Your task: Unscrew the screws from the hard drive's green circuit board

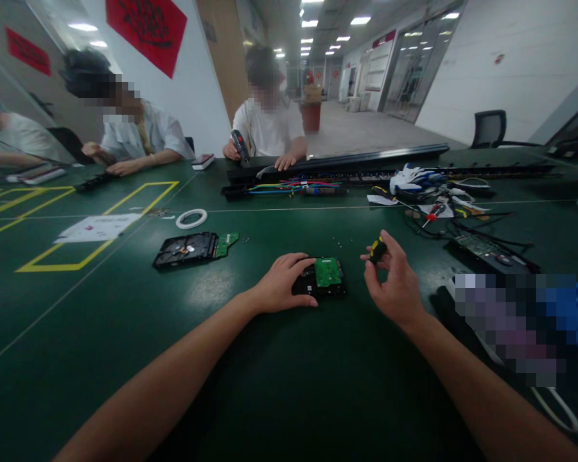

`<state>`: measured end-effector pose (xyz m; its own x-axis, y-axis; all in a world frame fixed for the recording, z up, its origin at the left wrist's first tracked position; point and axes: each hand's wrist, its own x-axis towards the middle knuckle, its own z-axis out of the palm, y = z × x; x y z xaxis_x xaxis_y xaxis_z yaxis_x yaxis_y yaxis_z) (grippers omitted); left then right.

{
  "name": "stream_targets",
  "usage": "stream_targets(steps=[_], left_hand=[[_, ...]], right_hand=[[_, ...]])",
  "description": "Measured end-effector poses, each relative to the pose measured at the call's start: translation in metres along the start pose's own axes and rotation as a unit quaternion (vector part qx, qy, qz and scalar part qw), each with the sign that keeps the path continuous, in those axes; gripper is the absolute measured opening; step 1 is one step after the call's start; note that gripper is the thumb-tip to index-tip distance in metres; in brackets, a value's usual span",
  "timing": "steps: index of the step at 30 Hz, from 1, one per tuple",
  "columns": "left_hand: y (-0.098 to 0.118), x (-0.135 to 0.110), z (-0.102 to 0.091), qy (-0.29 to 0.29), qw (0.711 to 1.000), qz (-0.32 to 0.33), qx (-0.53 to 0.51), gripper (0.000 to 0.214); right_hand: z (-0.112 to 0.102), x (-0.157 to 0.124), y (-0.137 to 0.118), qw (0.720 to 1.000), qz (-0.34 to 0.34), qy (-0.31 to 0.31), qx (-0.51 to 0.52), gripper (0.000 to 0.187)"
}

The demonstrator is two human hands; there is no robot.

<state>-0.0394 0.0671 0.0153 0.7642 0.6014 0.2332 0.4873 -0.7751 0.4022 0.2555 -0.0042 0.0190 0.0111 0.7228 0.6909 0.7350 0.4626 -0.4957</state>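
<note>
My left hand (285, 282) is closed over the left end of a black hard drive (334, 292), thumb along its near edge and fingers across the far side. The drive lies flat on the table with its green circuit board (328, 272) facing up. To the right, my right hand (395, 279) is raised above the table, apart from the drive. Between its thumb and fingers is a short screwdriver (377, 249) with a black and yellow handle; its shaft is not clearly visible. Several tiny screws (338, 244) lie beyond the drive.
Another drive with its board (185, 250) lies at left, near a white tape roll (191, 219). Cables, white gloves (417, 178) and a red screwdriver (432, 216) are at back right. A person opposite holds a power screwdriver (240, 146) beside a long black rail.
</note>
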Motion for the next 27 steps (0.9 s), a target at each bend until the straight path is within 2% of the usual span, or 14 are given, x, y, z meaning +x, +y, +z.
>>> stream_targets(steps=[4, 7, 11, 14, 18, 23, 27], left_hand=[[0.003, 0.009, 0.0, -0.018, 0.999, 0.036, -0.008, 0.095], [0.013, 0.013, 0.001, -0.031, 0.999, 0.039, 0.014, 0.094], [0.034, 0.012, 0.006, -0.003, 0.997, 0.046, 0.056, 0.091], [0.042, 0.011, 0.012, 0.018, 0.996, 0.067, 0.059, 0.074], [0.034, 0.008, 0.02, 0.039, 0.992, 0.115, 0.036, 0.049], [0.024, 0.005, 0.026, 0.058, 0.991, 0.123, 0.004, 0.048], [0.023, 0.006, 0.027, 0.056, 0.991, 0.123, -0.005, 0.046]], right_hand=[[-0.001, -0.001, 0.007, 0.998, 0.0, 0.032, -0.046, 0.076], [-0.004, 0.0, 0.01, 0.996, -0.015, 0.048, -0.071, 0.076], [-0.005, 0.002, 0.007, 0.997, -0.025, 0.034, -0.059, 0.07], [-0.002, 0.003, 0.004, 0.999, -0.018, 0.017, -0.04, 0.068], [0.001, 0.003, 0.004, 0.999, -0.013, 0.012, -0.034, 0.072], [0.001, 0.003, 0.007, 0.997, -0.007, 0.046, -0.053, 0.077], [-0.001, 0.001, 0.004, 0.999, 0.0, 0.03, -0.04, 0.074]])
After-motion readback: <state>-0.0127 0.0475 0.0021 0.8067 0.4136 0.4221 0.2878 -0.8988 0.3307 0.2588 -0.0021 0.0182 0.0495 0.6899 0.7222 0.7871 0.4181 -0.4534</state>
